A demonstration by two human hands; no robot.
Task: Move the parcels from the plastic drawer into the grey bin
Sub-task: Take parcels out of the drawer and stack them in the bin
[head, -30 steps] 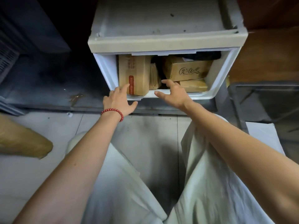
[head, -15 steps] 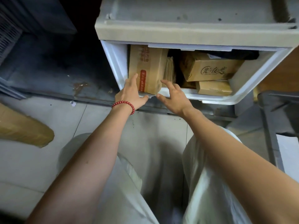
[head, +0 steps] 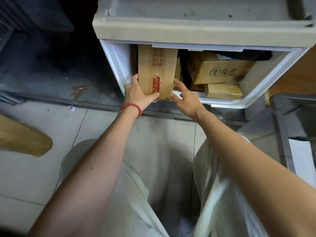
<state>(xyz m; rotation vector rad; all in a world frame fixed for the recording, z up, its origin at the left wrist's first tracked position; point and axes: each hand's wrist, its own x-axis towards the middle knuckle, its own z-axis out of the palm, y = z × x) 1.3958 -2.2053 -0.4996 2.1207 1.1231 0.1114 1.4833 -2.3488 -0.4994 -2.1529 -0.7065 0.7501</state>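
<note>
Gripping the tall parcel [head: 157, 65] at its lower left edge, the left hand [head: 136, 94] lays its thumb across the front. The right hand [head: 187, 100], fingers spread and holding nothing, is just beside the parcel's right edge. Right of the hands, a printed parcel [head: 220, 71] sits above a smaller parcel [head: 224, 90], all inside the plastic drawer [head: 116, 62].

Drawer load half hidden, scene cropped at both sides

The tall parcel [head: 157, 69] loses its top under the cabinet frame [head: 188, 33]. A thin parcel [head: 178, 71] to its right shows only an edge, and a black item [head: 254, 54] at the back of the plastic drawer [head: 253, 93] is too shadowed to name. The print on the red label [head: 156, 84] is too small to read. Whether the right hand [head: 186, 101] touches the tall parcel cannot be told. The grey bin [head: 280, 120] is cut by the right edge and a brown package [head: 22, 141] on the floor by the left. The trousers [head: 227, 202] are blurred low down.
</note>
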